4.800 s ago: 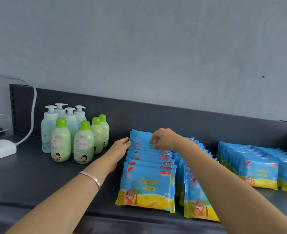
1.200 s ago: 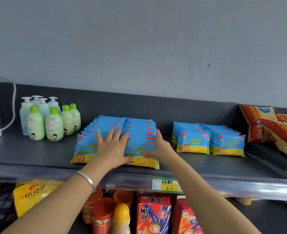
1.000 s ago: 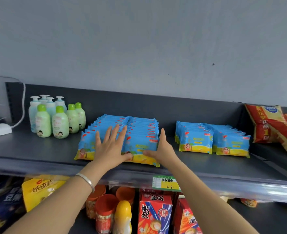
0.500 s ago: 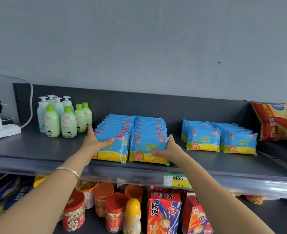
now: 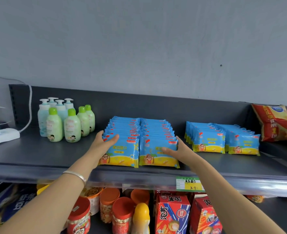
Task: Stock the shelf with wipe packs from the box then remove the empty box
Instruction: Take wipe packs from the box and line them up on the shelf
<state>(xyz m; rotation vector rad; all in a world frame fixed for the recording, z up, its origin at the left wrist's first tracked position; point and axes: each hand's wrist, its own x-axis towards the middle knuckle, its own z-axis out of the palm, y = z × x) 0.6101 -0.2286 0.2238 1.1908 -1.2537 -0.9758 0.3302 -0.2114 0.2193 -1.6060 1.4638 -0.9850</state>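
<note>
Two rows of blue-and-yellow wipe packs (image 5: 158, 154) stand side by side in the middle of the dark grey shelf (image 5: 55, 157). My left hand (image 5: 104, 142) clasps the left row's front packs (image 5: 122, 152), thumb on the front face and fingers round the left side. My right hand (image 5: 176, 149) clasps the right row's front packs the same way from the right. Two more rows of the same wipe packs (image 5: 208, 141) stand further right, untouched. No box is in view.
Green and blue lotion bottles (image 5: 63, 122) stand left of the packs, with a white power strip (image 5: 1, 134) at the far left. Red snack bags (image 5: 274, 122) lie at the right end. A price tag (image 5: 189, 184) sits on the shelf edge; jars and cartons (image 5: 171, 215) fill the shelf below.
My hands slid from lying flat on the front packs to the outer sides of the two rows. The rows now stand straighter and closer together. My view has pulled back and down.
</note>
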